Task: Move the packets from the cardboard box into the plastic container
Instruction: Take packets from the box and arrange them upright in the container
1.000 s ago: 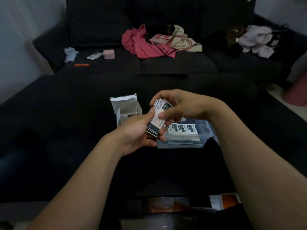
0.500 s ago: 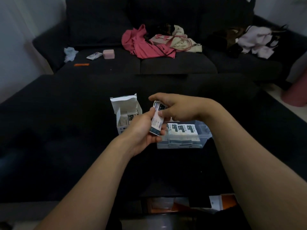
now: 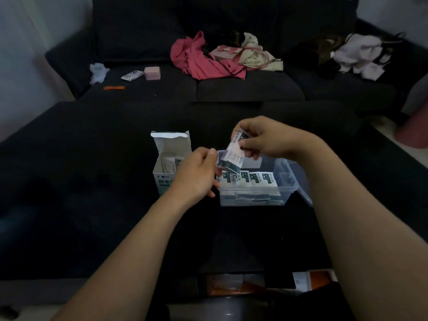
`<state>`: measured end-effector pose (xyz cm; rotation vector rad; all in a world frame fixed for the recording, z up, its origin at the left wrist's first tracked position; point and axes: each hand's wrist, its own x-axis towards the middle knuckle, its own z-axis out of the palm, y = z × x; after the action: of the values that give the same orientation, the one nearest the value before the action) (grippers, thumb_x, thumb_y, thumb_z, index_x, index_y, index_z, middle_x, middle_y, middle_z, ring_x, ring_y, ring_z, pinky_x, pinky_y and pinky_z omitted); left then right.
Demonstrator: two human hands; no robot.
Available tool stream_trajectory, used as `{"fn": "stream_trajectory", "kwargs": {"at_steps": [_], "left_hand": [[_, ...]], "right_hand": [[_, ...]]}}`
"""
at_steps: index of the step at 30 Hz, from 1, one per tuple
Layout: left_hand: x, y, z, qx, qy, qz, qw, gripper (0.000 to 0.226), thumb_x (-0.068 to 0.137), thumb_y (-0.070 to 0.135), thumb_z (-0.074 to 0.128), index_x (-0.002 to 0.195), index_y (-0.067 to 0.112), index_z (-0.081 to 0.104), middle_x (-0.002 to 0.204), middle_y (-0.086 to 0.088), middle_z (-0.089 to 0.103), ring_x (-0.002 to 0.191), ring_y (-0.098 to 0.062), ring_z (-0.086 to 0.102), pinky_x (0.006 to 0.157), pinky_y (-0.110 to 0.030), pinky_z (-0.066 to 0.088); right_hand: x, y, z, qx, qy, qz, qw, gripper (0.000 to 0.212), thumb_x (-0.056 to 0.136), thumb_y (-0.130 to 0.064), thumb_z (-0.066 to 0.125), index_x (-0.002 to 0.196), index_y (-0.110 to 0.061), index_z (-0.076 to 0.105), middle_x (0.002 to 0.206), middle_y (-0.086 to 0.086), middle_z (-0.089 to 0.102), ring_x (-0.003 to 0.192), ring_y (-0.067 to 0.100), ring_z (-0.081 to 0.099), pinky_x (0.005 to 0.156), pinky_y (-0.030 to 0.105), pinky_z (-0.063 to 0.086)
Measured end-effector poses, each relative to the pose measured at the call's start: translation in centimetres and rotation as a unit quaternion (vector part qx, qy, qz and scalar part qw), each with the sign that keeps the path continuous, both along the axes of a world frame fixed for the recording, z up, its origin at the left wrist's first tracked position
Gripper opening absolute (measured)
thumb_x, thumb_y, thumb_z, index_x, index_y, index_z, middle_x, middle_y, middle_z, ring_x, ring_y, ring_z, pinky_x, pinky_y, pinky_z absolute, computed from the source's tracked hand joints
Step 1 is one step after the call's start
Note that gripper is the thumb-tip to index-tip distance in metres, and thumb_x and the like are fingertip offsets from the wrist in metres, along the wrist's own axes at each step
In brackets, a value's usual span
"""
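At the far left of the working area, a white cardboard box with green print and a torn-open top flap (image 3: 170, 158) is standing upright on the dark flat surface (image 3: 92, 181), and a few white packets (image 3: 170, 165) are still showing inside it. Just to its right, the left hand (image 3: 196, 177) is hovering between the box and the container, its fingers loosely curled; its fingertips are lying right beside the lower edge of the held stack, but whether they are actually gripping it cannot be told. Further right, the right hand (image 3: 264, 141) is pinching a small stack of white packets with dark green ends (image 3: 234, 155) between thumb and fingers, holding it tilted just above the left end of the container. Below it, the clear rectangular plastic container with its lid hanging open on the right (image 3: 252, 198) is sitting beside the box, and a row of matching packets (image 3: 250, 179) is already standing upright inside it.

The step in hand appears to be dropping this stack into the container, with the task partly done. The next move likely calls for lowering the stack into free space beside the row, keeping the packets squared so they are not fanning out, then reaching back to the box for the remainder.
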<state>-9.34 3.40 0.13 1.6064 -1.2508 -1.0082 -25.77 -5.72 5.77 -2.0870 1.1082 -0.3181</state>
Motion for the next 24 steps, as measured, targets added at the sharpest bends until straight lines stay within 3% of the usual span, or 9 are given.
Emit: {"fn": "stream_trajectory", "kwargs": {"at_steps": [4,7,11,16,20,24], "left_hand": [[0.8,0.5,-0.3,-0.015,-0.084,-0.005,0.996,0.019,0.107,0.026,0.043,0.112,0.021,0.061,0.086,-0.003,0.068,0.064,-0.014,0.065,0.045,-0.022,0.048],[1.0,1.0,-0.6,-0.018,-0.172,-0.033,0.984,0.011,0.103,0.026,0.053,0.111,0.024,0.061,0.081,-0.003,0.070,0.068,-0.019,0.068,0.055,-0.033,0.058],[1.0,1.4,-1.0,0.000,-0.227,-0.092,0.970,0.038,0.095,0.031,0.068,0.129,0.026,0.052,0.078,0.000,0.071,0.070,-0.013,0.070,0.069,-0.039,0.062],[1.0,1.3,-1.6,-0.007,-0.254,-0.133,0.958,0.063,0.089,0.031,0.075,0.143,0.027,0.043,0.089,0.005,0.069,0.074,-0.006,0.065,0.073,-0.030,0.058],[1.0,0.9,-2.0,-0.016,-0.291,-0.144,0.945,0.069,0.090,0.031,0.074,0.148,0.027,0.038,0.107,0.004,0.065,0.095,-0.013,0.064,0.091,-0.036,0.056],[1.1,0.6,-2.4,-0.028,-0.298,-0.142,0.943,0.063,0.092,0.026,0.071,0.146,0.026,0.039,0.113,0.002,0.064,0.097,-0.014,0.064,0.091,-0.036,0.055]], "right_hand": [[-0.4,-0.8,-0.7,0.006,0.039,-0.023,0.999,0.018,0.102,-0.004,0.049,0.113,-0.010,0.062,0.101,0.015,0.068,0.074,0.013,0.061,0.063,0.022,0.055],[0.4,-1.2,-1.6,0.000,0.102,-0.024,0.994,0.017,0.101,-0.007,0.051,0.113,-0.014,0.061,0.101,0.008,0.067,0.077,0.012,0.063,0.061,0.022,0.054],[2.2,-1.4,-3.1,0.005,0.166,-0.005,0.986,0.016,0.100,-0.008,0.054,0.109,-0.018,0.061,0.100,0.005,0.065,0.080,0.015,0.064,0.062,0.025,0.050],[3.8,-1.5,-4.5,0.011,0.215,0.029,0.976,0.015,0.098,-0.010,0.057,0.105,-0.022,0.061,0.099,0.003,0.064,0.082,0.015,0.063,0.070,0.031,0.051],[4.4,-1.5,-4.9,0.032,0.249,0.036,0.967,0.026,0.098,-0.015,0.058,0.123,-0.021,0.058,0.100,-0.001,0.060,0.082,0.011,0.059,0.070,0.029,0.047],[4.7,-1.6,-5.4,0.011,0.264,0.043,0.963,0.037,0.094,-0.019,0.064,0.130,-0.024,0.055,0.116,0.000,0.060,0.095,0.015,0.059,0.084,0.035,0.051]]}}
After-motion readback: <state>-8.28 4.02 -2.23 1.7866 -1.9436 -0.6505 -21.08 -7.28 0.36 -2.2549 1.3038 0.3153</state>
